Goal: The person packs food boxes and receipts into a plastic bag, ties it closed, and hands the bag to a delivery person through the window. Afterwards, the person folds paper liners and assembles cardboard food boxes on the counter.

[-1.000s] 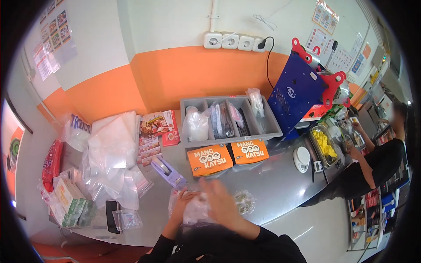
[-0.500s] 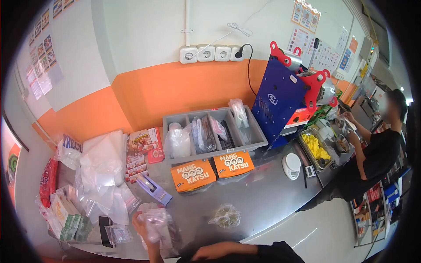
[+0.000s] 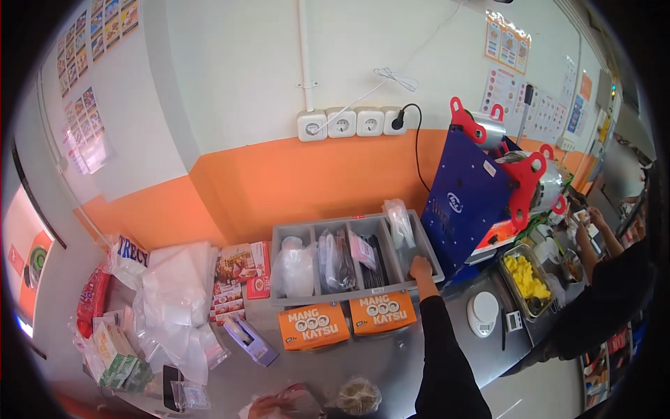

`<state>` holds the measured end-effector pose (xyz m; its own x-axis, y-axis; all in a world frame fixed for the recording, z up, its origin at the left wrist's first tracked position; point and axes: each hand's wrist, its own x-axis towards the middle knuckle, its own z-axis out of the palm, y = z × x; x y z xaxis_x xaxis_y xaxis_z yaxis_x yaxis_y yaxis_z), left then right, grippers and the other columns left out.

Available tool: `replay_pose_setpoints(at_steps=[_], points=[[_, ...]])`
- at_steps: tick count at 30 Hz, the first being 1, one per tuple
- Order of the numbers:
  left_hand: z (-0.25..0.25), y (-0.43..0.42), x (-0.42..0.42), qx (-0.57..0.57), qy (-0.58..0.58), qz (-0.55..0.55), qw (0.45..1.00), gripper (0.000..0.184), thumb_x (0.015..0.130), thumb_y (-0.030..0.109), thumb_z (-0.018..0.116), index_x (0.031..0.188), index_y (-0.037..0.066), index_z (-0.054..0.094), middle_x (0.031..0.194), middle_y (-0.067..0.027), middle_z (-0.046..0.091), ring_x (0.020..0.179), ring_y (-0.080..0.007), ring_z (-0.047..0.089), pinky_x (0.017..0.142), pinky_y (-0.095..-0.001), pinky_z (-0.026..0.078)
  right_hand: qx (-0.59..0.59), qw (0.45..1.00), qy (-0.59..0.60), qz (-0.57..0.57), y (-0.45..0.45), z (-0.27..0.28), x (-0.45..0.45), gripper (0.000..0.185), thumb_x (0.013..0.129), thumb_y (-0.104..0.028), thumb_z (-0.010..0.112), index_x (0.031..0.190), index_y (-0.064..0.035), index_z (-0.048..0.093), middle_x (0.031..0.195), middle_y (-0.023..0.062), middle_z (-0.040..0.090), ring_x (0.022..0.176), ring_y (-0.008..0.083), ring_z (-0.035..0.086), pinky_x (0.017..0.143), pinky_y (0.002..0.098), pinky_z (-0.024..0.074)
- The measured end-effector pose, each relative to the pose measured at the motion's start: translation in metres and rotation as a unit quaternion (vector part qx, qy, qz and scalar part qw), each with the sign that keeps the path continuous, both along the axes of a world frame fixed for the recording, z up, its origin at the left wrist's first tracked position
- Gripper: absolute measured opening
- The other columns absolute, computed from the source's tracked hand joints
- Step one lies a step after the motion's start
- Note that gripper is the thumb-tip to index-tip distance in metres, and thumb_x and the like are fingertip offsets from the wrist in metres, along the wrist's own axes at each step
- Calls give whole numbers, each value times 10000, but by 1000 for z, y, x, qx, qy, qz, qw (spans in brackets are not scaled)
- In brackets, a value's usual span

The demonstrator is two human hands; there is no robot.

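My right hand (image 3: 420,267) is at the rightmost compartment of the grey divided tray (image 3: 349,296). Its fingers look curled in over the tray's front edge; whatever they pinch there is hidden. Just beyond them, a bundle of clear plastic packaging (image 3: 398,223) leans in that same compartment. No part of my left hand shows. At the bottom edge lies a clear plastic bag (image 3: 285,403) with pinkish and brown contents. Next to it on the steel table is a knotted clear bag (image 3: 359,397) holding something greenish.
Two orange boxes (image 3: 314,327) stand before the tray. A tape dispenser (image 3: 251,341), plastic sheets (image 3: 171,293) and a phone (image 3: 172,388) lie left. A blue machine (image 3: 457,202), a white scale (image 3: 483,313) and a pan of yellow food (image 3: 525,278) are right, near another person (image 3: 607,300).
My right hand has moved from the front edge up to the tray's right compartment. My left hand, formerly on the pinkish plastic bag, has left the view. The camera view has tilted up.
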<state>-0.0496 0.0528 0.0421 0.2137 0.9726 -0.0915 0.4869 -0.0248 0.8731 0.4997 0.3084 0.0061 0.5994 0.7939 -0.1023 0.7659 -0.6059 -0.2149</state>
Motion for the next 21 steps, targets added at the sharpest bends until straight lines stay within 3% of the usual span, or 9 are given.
replay_pose_setpoints(at_steps=[4, 5, 11, 14, 17, 20, 21], points=[[3, 6, 1, -21, -5, -11, 1000, 373, 902, 226, 511, 1215, 27, 467, 1108, -172, 581, 959, -306, 584, 914, -407, 437, -12, 999, 25, -21, 3, 10, 5, 272, 787, -138, 672, 1019, 0, 644, 1131, 222, 610, 1053, 345, 606, 852, 414, 524], [3, 6, 1, -25, -5, -13, 1000, 379, 899, 229, 515, 1215, 26, 462, 1105, -173, 580, 959, -304, 584, 917, -407, 435, 26, 999, 16, -27, -7, 27, -5, 343, 735, -166, 747, 1001, 27, 650, 1103, 229, 622, 1018, 344, 623, 839, 415, 529], [6, 10, 1, -29, -13, -28, 999, 419, 881, 253, 539, 1213, 21, 434, 1088, -175, 574, 957, -295, 581, 937, -410, 427, 58, 997, 40, 14, -9, 28, 8, 236, 700, -198, 788, 858, -45, 703, 935, 194, 677, 866, 328, 668, 776, 379, 541], [0, 12, -6, 2, -32, -45, 998, 440, 872, 265, 551, 1212, 18, 420, 1079, -177, 571, 956, -291, 579, 947, -411, 423, 196, 976, 86, 43, -21, 44, 4, 162, 652, -170, 789, 745, -59, 717, 780, 157, 678, 743, 281, 673, 681, 362, 531], [-10, 19, -13, 45, -70, -67, 994, 463, 863, 277, 564, 1211, 15, 407, 1071, -178, 568, 955, -286, 578, 957, -412, 419, 321, 939, 99, 69, -31, 65, -13, 108, 736, -128, 734, 769, -29, 705, 699, 117, 675, 653, 206, 663, 588, 301, 499], [-13, 17, -16, 93, -70, -79, 990, 486, 854, 288, 576, 1210, 12, 393, 1062, -180, 565, 954, -281, 576, 967, -414, 414, 402, 859, 291, 123, -62, 112, -63, 74, 823, -73, 652, 833, -7, 684, 665, 54, 647, 601, 111, 608, 541, 234, 451], [-4, 17, -14, 122, -22, -82, 989, 483, 847, 291, 573, 1206, 17, 403, 1080, -173, 552, 989, -296, 555, 980, -432, 386, 391, 840, 344, 155, -87, 136, -95, 72, 845, -48, 619, 861, -4, 674, 682, 34, 630, 616, 84, 583, 541, 217, 438]])
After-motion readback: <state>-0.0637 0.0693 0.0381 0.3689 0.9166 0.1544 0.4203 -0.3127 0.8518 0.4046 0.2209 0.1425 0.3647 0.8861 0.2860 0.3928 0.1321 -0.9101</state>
